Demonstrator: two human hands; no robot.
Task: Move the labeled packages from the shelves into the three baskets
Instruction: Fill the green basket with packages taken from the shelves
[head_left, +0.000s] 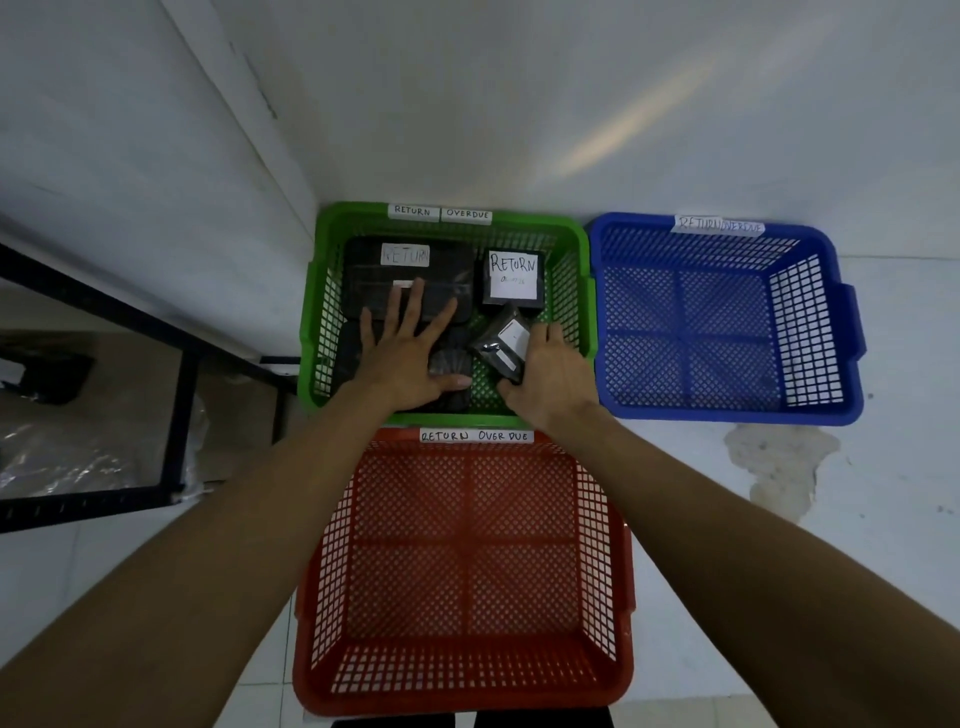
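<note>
Both forearms extend from the 6 o'clock edge, over the red basket (464, 670), into the green basket (579, 236) at 12 o'clock from it. Left hand (410, 353): palm down, fingers spread flat, resting on the black packages in the left half of the green basket; nothing gripped. Right hand (550, 376): fingers and thumb closed around the lower end of a small black package (501, 340), which tilts up toward 11 o'clock from the hand, its white label facing up. A square package marked RETURN (512, 278) lies at 12 o'clock from the held one. A larger flat package (410, 270), also marked RETURN, lies at 12 o'clock from the left hand. The blue basket (815, 249) stands at 3 o'clock from the green one, just beside it.
</note>
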